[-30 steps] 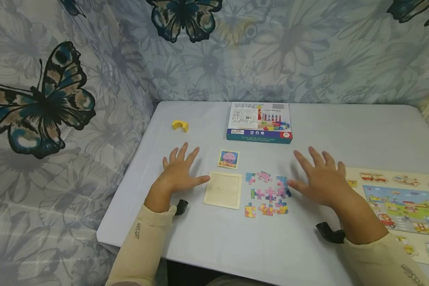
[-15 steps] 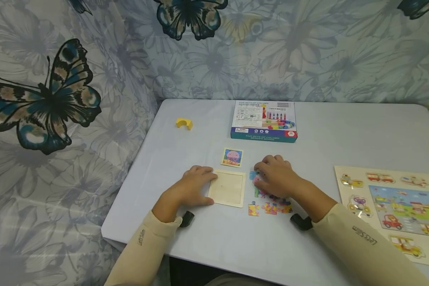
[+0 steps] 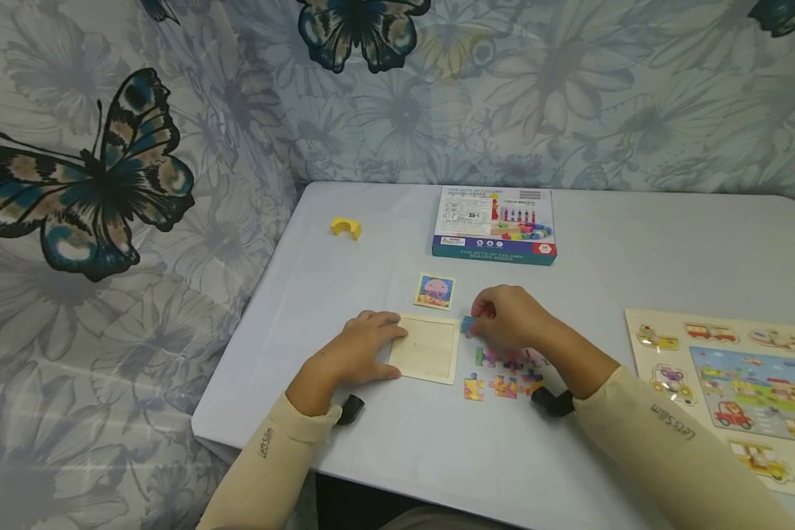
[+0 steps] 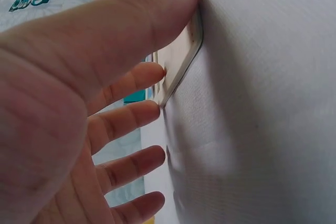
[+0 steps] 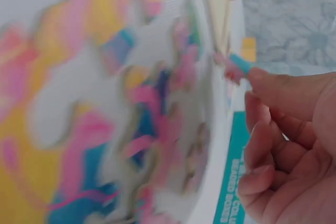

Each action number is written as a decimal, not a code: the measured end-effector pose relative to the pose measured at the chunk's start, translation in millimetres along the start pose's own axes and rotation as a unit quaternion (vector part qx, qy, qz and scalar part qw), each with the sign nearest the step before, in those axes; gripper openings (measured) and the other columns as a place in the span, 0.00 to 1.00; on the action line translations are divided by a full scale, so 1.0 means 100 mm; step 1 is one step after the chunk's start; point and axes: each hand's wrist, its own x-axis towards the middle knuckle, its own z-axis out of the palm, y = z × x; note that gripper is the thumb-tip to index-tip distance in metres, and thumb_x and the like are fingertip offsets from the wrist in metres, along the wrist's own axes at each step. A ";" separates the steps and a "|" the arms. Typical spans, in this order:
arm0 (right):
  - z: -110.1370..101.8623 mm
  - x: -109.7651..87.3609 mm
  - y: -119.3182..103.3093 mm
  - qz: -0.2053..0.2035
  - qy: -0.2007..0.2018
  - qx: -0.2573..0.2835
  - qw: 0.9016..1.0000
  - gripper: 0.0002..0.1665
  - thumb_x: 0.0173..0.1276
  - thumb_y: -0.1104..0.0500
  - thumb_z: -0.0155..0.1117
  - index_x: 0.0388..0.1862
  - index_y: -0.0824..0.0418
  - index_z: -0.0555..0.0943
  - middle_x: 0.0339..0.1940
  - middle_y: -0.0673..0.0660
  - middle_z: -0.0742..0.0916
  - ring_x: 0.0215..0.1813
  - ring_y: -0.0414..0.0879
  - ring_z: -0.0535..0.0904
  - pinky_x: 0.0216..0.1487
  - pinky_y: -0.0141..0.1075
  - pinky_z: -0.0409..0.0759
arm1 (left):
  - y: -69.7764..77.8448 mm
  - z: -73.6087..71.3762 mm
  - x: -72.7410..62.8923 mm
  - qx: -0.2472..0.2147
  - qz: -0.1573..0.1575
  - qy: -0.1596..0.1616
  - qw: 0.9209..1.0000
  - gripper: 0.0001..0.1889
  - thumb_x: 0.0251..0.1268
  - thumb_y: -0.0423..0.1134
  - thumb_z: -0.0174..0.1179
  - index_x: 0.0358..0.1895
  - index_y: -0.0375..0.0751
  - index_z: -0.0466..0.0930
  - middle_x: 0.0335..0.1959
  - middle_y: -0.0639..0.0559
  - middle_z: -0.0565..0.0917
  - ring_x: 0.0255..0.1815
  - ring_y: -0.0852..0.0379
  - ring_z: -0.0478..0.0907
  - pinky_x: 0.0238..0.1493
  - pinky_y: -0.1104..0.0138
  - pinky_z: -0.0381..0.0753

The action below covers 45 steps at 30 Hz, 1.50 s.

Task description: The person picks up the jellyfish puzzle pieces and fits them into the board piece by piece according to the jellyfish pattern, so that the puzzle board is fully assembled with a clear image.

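My right hand (image 3: pixel 511 318) pinches a blue-and-pink jigsaw piece (image 5: pixel 241 63) between thumb and index finger, lifted at the right side of a square wooden puzzle tray (image 3: pixel 424 350). The tray lies flat with a raised rim and a bare inside. At its left side my left hand (image 3: pixel 356 349) rests with fingers spread and nearly straight, thumb tip on the near corner and fingertips at the far part of the edge. Several loose jigsaw pieces (image 3: pixel 473 388) in pink, yellow and blue lie to the right of the tray, partly hidden under my right hand.
Beyond the tray lies a small picture card (image 3: pixel 434 291) of a pink jellyfish. A bead-set box (image 3: pixel 494 225) stands farther back, with a yellow arch block (image 3: pixel 347 227) to its left. On the right is a large vehicle puzzle board (image 3: pixel 755 390).
Both hands have come in from spread, raised positions. The left hand has settled on the tray's left edge; the right hand has moved left over the pieces and picked one up.
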 end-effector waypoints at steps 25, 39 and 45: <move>0.54 0.49 -0.59 -0.088 0.009 -0.084 0.993 0.06 0.72 0.56 0.68 0.35 0.56 0.84 0.29 0.50 0.82 0.35 0.46 0.77 0.42 0.38 0.77 | 0.00 0.03 -0.02 -0.013 0.012 0.006 1.000 0.36 0.62 0.54 0.72 0.74 0.54 0.71 0.78 0.51 0.67 0.78 0.47 0.62 0.76 0.48 0.60; 0.10 0.35 -0.44 -0.027 -0.052 -0.140 0.988 0.23 0.72 0.52 0.67 0.61 0.60 0.81 0.56 0.61 0.86 0.54 0.56 0.81 0.63 0.53 0.78 | 0.07 0.02 -0.04 0.044 -0.008 -0.010 0.999 0.40 0.66 0.58 0.67 0.79 0.56 0.64 0.80 0.51 0.62 0.78 0.46 0.60 0.76 0.47 0.60; -0.14 0.14 0.02 0.040 -0.067 -0.180 0.981 0.33 0.66 0.50 0.74 0.64 0.64 0.77 0.54 0.65 0.83 0.53 0.59 0.80 0.59 0.58 0.80 | 0.07 0.05 -0.05 0.025 -0.023 -0.015 0.999 0.40 0.67 0.56 0.67 0.80 0.57 0.62 0.81 0.52 0.60 0.80 0.46 0.57 0.77 0.48 0.57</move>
